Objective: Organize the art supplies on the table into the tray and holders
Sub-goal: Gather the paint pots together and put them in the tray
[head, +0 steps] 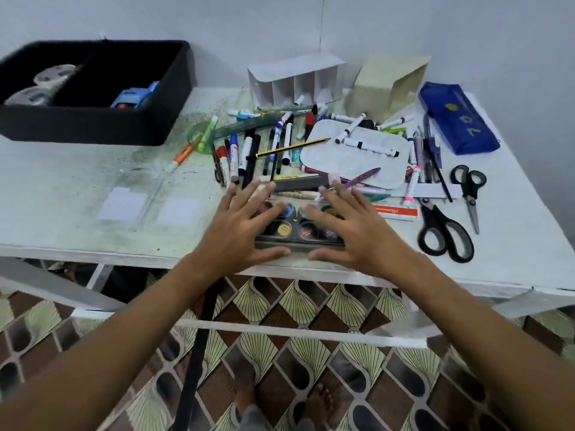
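1. Both hands, left [245,225] and right [351,228], hover spread-fingered over the paint box [298,227] at lower centre, gripping nothing.
2. Markers [249,147], a white palette [354,150] and scissors [441,231] lie scattered behind and right.
3. The black tray [93,126] sits upper left; the white holder [295,79] stands at top centre.

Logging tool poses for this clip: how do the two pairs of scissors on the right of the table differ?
The larger scissors lie nearer the table's front edge, blades pointing away; the smaller scissors lie farther back, blades pointing toward the front. The larger pair has thicker handle loops. Both have black handles, lie flat and are untouched.
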Demonstrator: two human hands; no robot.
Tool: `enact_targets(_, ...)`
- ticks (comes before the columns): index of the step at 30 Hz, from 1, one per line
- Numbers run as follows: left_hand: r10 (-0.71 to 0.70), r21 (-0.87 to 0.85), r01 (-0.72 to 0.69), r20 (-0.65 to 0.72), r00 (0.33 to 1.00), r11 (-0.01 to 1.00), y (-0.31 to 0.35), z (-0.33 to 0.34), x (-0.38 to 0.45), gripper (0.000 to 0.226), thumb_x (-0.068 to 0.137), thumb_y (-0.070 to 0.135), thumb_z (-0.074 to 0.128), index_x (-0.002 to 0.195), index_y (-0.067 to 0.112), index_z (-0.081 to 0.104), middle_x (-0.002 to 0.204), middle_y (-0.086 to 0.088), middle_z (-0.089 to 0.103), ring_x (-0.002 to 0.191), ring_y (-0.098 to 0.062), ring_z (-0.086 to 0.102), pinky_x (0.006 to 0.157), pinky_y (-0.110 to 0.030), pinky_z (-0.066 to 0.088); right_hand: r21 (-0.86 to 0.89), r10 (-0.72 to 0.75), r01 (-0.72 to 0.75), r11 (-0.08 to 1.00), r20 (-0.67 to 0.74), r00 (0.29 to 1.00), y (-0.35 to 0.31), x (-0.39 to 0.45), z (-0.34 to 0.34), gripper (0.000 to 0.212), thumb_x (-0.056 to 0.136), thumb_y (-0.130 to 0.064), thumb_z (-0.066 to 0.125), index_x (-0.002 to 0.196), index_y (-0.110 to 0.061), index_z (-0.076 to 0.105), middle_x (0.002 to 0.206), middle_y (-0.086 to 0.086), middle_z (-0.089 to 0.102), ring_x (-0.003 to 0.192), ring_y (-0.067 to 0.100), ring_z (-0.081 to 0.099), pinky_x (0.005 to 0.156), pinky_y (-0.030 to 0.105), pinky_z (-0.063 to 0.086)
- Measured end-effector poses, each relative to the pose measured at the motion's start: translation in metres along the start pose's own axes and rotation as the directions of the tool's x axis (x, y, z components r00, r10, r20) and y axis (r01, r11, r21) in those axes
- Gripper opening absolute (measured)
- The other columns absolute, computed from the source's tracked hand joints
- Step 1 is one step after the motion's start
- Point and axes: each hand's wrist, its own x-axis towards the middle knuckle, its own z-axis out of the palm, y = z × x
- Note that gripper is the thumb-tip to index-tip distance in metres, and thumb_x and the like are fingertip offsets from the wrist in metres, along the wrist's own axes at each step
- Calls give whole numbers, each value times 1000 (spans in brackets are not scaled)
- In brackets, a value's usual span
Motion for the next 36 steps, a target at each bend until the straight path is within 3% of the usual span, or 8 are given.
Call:
enact_targets(4, 67, 75, -73, 73, 995, 995, -3, 0, 2, 76, 92, 71, 29, 143, 16, 41, 144, -20, 45, 128, -36, 46, 106, -56, 36, -104, -146, 157, 982, 109, 983, 10, 11, -5, 73, 85, -73, 28, 147, -34, 30, 150, 19, 37, 134, 39, 42, 104, 57, 34)
enact_targets(14, 161, 126, -155, -40, 986, 980, -21, -30, 14, 76, 89, 72, 34, 139, 15, 48, 134, -19, 52, 118, -36, 52, 97, -52, 43, -92, -206, 203, 975, -26, 978, 4, 27, -31, 62, 85, -59, 43, 141, -32, 42, 136, 22, 51, 114, 39, 54, 87, 50, 47)
enact_targets(19, -182, -86, 166, -239, 954, 982, -54, -66, 28, 87, 82, 75, 44, 148, 18, 35, 156, -17, 25, 145, -34, 23, 112, -59, 27, -45, -115, 111, 993, -124, 986, -6, 77, -63, 60, 80, -53, 59, 133, -26, 56, 134, 20, 54, 111, 40, 54, 86, 49, 44)
enact_targets(21, -482, -418, 351, -265, 835, 838, -62, -73, 28, 93, 79, 70, 55, 153, 27, 18, 162, -5, 3, 149, -23, 6, 117, -47, 21, -17, -50, 48, 999, -137, 989, -16, 100, -73, 62, 79, -56, 57, 134, -28, 57, 136, 18, 53, 115, 40, 51, 91, 51, 42)
enact_targets(24, -790, -885, 279, -143, 596, 372, -72, -87, 31, 91, 81, 62, 61, 150, 40, 6, 159, 2, 15, 142, -20, 31, 109, -50, 38, 49, 23, -14, 999, -183, 983, -40, 133, -85, 63, 81, -60, 52, 137, -31, 52, 139, 15, 49, 121, 37, 46, 98, 50, 35)
enact_targets(28, -803, -957, 92, 282, 526, -275, -102, -118, 46, 78, 97, 36, 55, 150, 39, -2, 125, -4, 60, 97, -26, 70, 73, -46, 59, 137, 56, -25, 990, -223, 973, -81, 177, -90, 63, 85, -56, 62, 141, -34, 46, 144, 11, 44, 130, 31, 39, 105, 47, 30)
enact_targets(33, -792, -966, 69, 246, 558, -251, -188, -142, 45, 49, 94, 9, 57, 134, 25, 34, 96, -6, 70, 74, -24, 71, 62, -48, 59, 311, 95, -59, 948, -100, 990, -133, 237, -103, 57, 89, -59, 52, 142, -39, 41, 129, 7, 47, 125, 26, 42, 103, 37, 34)
enact_targets(36, -740, -965, 138, 261, 620, -225, -248, -152, 41, 40, 93, 7, 56, 127, 23, 42, 88, -7, 70, 65, -23, 69, 53, -41, 56, 659, 122, -104, 745, 20, 992, -145, 281, -118, 42, 96, -42, 54, 136, -41, 43, 110, -12, 52, 99, 0, 54, 80, 13, 43)
